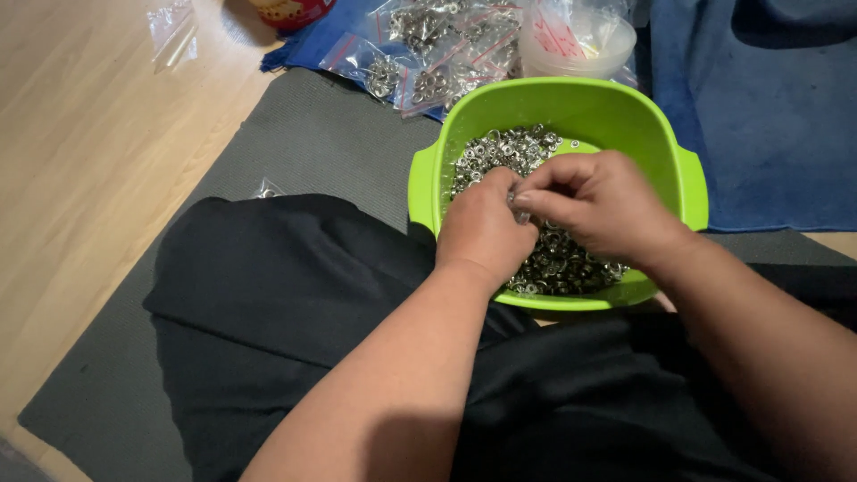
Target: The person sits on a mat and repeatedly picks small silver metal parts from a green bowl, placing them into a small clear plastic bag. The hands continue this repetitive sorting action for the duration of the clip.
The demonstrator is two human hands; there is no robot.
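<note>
Your left hand (486,228) and right hand (603,205) meet over green bowl (692,183), near centre. Fingers (536,198) pinched closed on one small ring (520,214) from pile (509,147). Rings: hard, light, slippery; judge edge pinch best.

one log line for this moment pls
left hand and right hand: fingertips meet, pinching small metal piece | over green tub of metal rings | bagged rings behind
</note>
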